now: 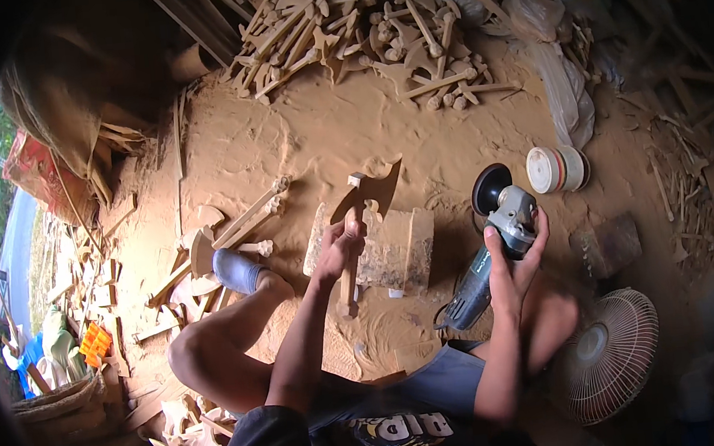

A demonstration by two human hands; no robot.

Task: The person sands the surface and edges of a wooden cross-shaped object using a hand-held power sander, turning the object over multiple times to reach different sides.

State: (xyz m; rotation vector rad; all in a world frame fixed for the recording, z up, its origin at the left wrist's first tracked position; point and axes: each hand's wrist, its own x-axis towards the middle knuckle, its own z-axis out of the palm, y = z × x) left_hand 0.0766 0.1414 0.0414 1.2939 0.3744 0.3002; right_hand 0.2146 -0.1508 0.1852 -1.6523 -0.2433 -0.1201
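Left hand (pixel 344 246): fist wrapped round the handle of an axe-shaped wooden piece (pixel 383 189) — blade end just beyond the knuckles, butt sticking out below the fist. Right hand (pixel 514 270): clasped on an angle grinder (pixel 471 288) up near its head, tool body slanting back toward the lap. Grinder's dark disc (pixel 491 188) is out past the right fingertips, apart from the wood; whether it is spinning can't be told.

Step in hand is judged to be surface sanding. Wood should be gripped well clear of the contact zone, since the left fist is close under the blade. Disc should be brought in at a shallow angle, pressed lightly and swept along the grain; thin blade edge could be burned or rounded if dwelt on. Second hold on the tool body would be steadier, if the wood could be braced.

Just right of the left fist, lower down, a worn block (pixel 416 252) is set on the dusty floor (pixel 281 144) — usable as backing. Right of the disc: white tub (pixel 560 169). Right of the right forearm: caged fan (pixel 625 326). Far beyond both hands: heaped wooden pieces (pixel 304 30).
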